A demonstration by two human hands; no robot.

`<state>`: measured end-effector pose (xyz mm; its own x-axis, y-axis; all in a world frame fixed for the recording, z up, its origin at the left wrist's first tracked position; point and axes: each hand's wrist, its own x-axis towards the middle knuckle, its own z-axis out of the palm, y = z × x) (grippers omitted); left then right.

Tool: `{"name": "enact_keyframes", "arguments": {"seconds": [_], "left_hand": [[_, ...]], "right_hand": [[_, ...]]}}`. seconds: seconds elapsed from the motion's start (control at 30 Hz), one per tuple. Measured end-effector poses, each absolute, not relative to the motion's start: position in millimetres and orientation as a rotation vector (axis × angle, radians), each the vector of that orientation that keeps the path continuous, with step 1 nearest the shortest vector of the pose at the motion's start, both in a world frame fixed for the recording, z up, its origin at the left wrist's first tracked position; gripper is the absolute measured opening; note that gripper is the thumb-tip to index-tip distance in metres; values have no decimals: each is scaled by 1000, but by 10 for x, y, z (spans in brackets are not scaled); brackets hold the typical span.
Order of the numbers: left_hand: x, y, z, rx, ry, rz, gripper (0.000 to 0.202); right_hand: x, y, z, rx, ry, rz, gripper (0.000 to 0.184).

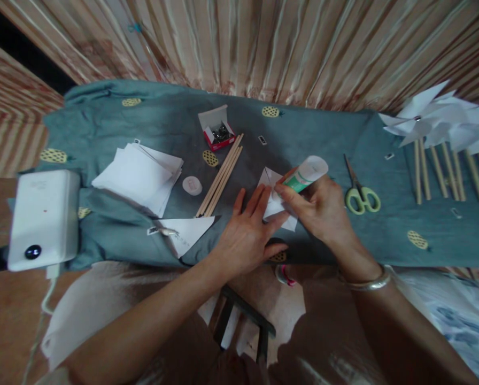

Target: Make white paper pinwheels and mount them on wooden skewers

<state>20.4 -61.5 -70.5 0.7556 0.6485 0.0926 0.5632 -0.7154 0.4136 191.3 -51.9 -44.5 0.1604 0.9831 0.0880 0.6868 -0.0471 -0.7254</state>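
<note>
My right hand (323, 211) is closed round a white and green glue tube (307, 175), its tip pointing down-left at a folded white paper square (272, 182) on the teal cloth (303, 133). My left hand (249, 230) lies flat with fingers spread, pressing the paper's near left side. A silver bangle (370, 282) sits on my right wrist.
A stack of white paper squares (141, 176), a round white cap (192, 185), wooden sticks (221, 174) and a red box of pins (217, 131) lie to the left. Green scissors (360, 192), more sticks (448, 174) and finished paper pinwheels (440, 120) lie right. A white device (43, 216) sits far left.
</note>
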Motion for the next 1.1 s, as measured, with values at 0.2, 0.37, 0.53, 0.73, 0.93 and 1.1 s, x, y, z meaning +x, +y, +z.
{"name": "enact_keyframes", "arguments": {"seconds": [0.2, 0.37, 0.53, 0.73, 0.93, 1.1], "left_hand": [[198, -614, -695, 2590, 925, 318, 62], [203, -608, -689, 2583, 924, 335, 60], [203, -607, -689, 2591, 920, 341, 60], [200, -609, -681, 2593, 923, 333, 61], [200, -605, -677, 2590, 925, 337, 63], [194, -610, -690, 2608, 919, 354, 62]], "right_hand": [[1905, -506, -425, -1829, -1637, 589, 35], [1889, -511, -415, -1830, -1644, 550, 33], [1883, -516, -401, -1822, -1668, 569, 32], [1893, -537, -381, -1802, -1703, 604, 32], [1895, -572, -388, -1796, -1721, 572, 34], [1892, -598, -379, -1807, -1723, 564, 35]]}}
